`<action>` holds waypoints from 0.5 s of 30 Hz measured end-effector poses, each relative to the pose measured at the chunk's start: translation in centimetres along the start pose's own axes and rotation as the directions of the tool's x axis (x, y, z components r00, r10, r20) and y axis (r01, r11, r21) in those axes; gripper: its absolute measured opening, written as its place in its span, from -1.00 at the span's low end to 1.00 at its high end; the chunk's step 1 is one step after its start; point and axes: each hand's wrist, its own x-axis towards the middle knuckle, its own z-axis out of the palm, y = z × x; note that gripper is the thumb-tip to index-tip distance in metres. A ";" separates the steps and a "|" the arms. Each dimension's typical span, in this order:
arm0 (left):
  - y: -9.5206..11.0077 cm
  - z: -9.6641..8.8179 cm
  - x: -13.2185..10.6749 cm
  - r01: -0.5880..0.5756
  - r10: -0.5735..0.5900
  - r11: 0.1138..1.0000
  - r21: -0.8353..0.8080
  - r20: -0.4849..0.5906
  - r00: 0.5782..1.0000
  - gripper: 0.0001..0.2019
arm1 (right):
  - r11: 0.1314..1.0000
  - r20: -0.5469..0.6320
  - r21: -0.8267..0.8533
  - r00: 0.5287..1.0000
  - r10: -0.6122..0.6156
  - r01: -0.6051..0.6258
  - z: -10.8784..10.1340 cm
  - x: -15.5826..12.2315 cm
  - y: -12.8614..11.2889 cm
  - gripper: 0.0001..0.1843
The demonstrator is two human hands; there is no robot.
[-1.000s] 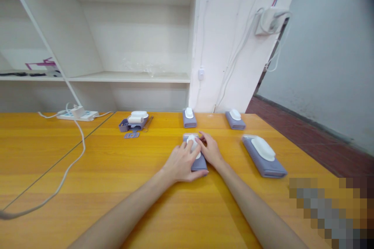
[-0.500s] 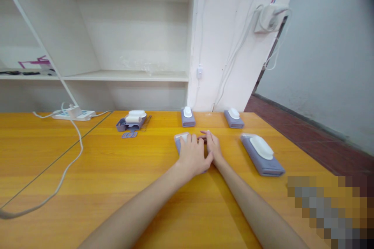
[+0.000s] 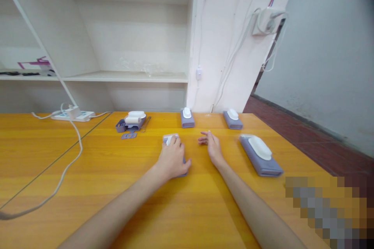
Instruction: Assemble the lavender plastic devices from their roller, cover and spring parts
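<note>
My left hand (image 3: 173,158) lies on top of a purple-grey device with a white top (image 3: 168,139) on the orange table (image 3: 117,179), fingers wrapped over it, covering most of it. Only its far end and a strip by my thumb show. My right hand (image 3: 212,147) rests on the table a short way to the right of it, fingers loosely stretched out, holding nothing. A larger device of the same kind (image 3: 260,155) lies to the right of my right hand.
Two small purple-grey devices (image 3: 187,118) (image 3: 233,119) stand at the table's back edge. An opened one with loose parts (image 3: 132,122) lies further left. A white power strip (image 3: 73,114) with a cable (image 3: 68,167) runs over the left side. White shelves and a pillar stand behind.
My left hand has slid the device to the left across the table. My right hand has let go of it and now lies apart from it.
</note>
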 end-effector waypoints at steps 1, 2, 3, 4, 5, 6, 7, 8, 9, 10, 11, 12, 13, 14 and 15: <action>-0.8 -0.4 -0.5 -0.001 0.001 1.000 -0.006 0.016 1.000 -0.65 | 1.000 0.001 -0.005 1.000 -0.001 0.001 0.0 0.0 0.0 -0.34; -1.7 -0.9 -1.1 -0.004 0.004 1.000 -0.008 0.035 0.999 -0.66 | 1.000 0.002 -0.009 1.000 -0.003 0.003 0.0 0.0 0.0 -0.34; -2.7 -1.4 -1.7 -0.008 0.008 1.000 -0.001 0.053 0.999 -0.67 | 1.000 0.003 -0.012 1.000 -0.005 0.005 0.0 0.0 0.1 -0.34; -3.7 -1.9 -2.5 -0.013 0.013 1.000 0.010 0.071 0.997 -0.67 | 1.000 0.006 -0.015 1.000 -0.008 0.008 0.0 0.0 0.1 -0.34; -4.8 -2.4 -3.3 -0.018 0.016 1.000 0.019 0.090 0.996 -0.65 | 1.000 0.009 -0.018 1.000 -0.011 0.011 0.0 0.0 0.2 -0.34; -6.0 -2.9 -4.2 -0.025 0.022 0.999 0.025 0.111 0.994 -0.64 | 1.000 0.011 -0.020 1.000 -0.013 0.013 0.0 0.0 0.3 -0.34; -7.2 -3.4 -5.2 -0.022 0.019 0.999 0.028 0.123 0.992 -0.62 | 1.000 0.013 -0.022 1.000 -0.014 0.015 0.0 0.1 0.4 -0.34; -8.5 -3.8 -6.2 -0.015 0.011 0.999 0.030 0.133 0.991 -0.61 | 1.000 0.014 -0.024 1.000 -0.016 0.016 -0.1 0.1 0.4 -0.34; -9.8 -4.2 -7.2 0.013 -0.018 0.999 0.038 0.132 0.991 -0.60 | 1.000 0.016 -0.027 1.000 -0.017 0.017 -0.1 0.1 0.5 -0.33; -11.1 -4.6 -8.2 0.059 -0.066 0.997 0.051 0.133 0.989 -0.60 | 0.999 0.017 -0.030 1.000 -0.018 0.019 -0.1 0.1 0.6 -0.33; -12.4 -5.0 -9.2 0.103 -0.111 0.992 0.066 0.128 0.986 -0.60 | 0.999 0.016 -0.033 1.000 -0.020 0.021 -0.1 0.1 0.6 -0.33; -13.7 -5.3 -10.1 0.128 -0.137 0.989 0.072 0.132 0.982 -0.60 | 0.999 0.016 -0.035 1.000 -0.023 0.023 -0.1 0.1 0.6 -0.33; -14.9 -5.6 -11.0 0.143 -0.152 0.987 0.075 0.141 0.978 -0.60 | 0.999 0.015 -0.037 1.000 -0.025 0.025 -0.1 0.1 0.6 -0.33; -16.0 -5.9 -11.7 0.163 -0.172 0.984 0.075 0.125 0.977 -0.61 | 0.999 0.014 -0.038 1.000 -0.025 0.025 -0.1 0.1 0.5 -0.33; -17.0 -6.1 -12.4 0.176 -0.184 0.982 0.074 0.118 0.976 -0.61 | 0.999 0.012 -0.037 1.000 -0.024 0.024 0.0 0.1 0.5 -0.33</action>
